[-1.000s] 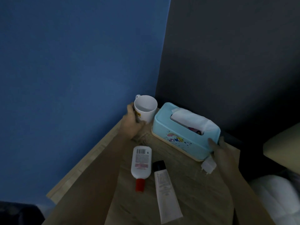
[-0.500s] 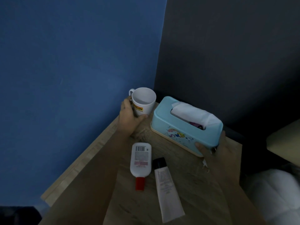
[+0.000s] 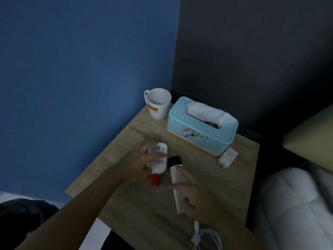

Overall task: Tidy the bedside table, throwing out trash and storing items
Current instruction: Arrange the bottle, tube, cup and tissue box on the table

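**A:** Start at my end. What's nearest?

**B:** A white cable (image 3: 207, 237) coiled at the near edge of the table (image 3: 241, 177). Just past it, my right hand (image 3: 196, 195) is over the lower half of the tube (image 3: 177, 186), fingers spread and loose, not closed on it. The tube lies flat, black cap pointing away from me.

**A:** And the left?

**B:** My left hand (image 3: 142, 163) is also wide, fingers splayed across the bottle (image 3: 157, 159). It's blurred, so I can't say whether it touches. The bottle lies flat beside the tube, red cap toward me.

**A:** So which step?

**B:** I'd judge it's reaching for both toiletries to store them. Nothing is lifted yet.

**A:** What does the next move need?

**B:** Close each hand round its item's body; both are lying down and could roll, so grip from above.

**A:** Further back?

**B:** A charger (image 3: 227, 157) touching the tissue box (image 3: 200, 130), then the mug (image 3: 158, 103) in the corner, upright, apparently empty.
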